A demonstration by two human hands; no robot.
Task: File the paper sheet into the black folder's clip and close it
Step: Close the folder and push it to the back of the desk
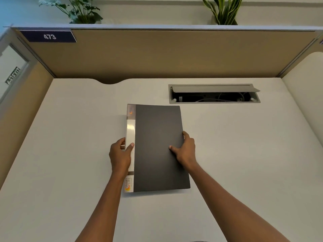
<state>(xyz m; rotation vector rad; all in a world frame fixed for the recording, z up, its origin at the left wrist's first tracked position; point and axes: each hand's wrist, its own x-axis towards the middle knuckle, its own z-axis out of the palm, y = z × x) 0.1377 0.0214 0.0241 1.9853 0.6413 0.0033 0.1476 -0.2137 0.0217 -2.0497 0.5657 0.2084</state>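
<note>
The black folder lies closed on the white desk, its labelled white spine on the left. My left hand grips the spine edge, thumb on top and fingers curled round the side. My right hand holds the folder's right edge, thumb pressed flat on the cover. No paper sheet shows; the inside of the folder is hidden by the cover.
An open cable tray with a raised grey lid is set into the desk behind the folder, to the right. Tan partition walls enclose the desk at the back and left. Two plants stand beyond the partition.
</note>
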